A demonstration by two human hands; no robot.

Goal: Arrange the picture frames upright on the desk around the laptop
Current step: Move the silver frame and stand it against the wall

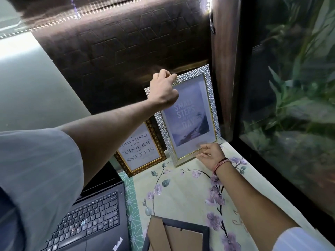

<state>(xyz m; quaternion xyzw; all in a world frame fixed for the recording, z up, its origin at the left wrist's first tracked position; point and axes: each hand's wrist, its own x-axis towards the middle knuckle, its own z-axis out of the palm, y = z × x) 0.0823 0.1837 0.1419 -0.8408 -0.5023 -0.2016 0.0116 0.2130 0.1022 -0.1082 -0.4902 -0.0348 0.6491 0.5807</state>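
A silver textured picture frame (192,113) with a "Small Steps" print stands upright against the dark padded wall at the back right of the desk. My left hand (164,86) grips its top left edge. My right hand (211,153) rests with flat fingers on its lower right corner. To its left a gold-patterned frame (140,151) with a "Success" text leans on the wall with its text upside down. A black frame (176,234) lies face down at the front, its cardboard back showing. The black laptop (94,218) sits at the lower left.
A floral cloth (192,189) covers the desk. A glass tank with plants (290,105) forms the right side. A wooden post (224,69) stands in the back right corner. A pale wall (32,84) is at the left.
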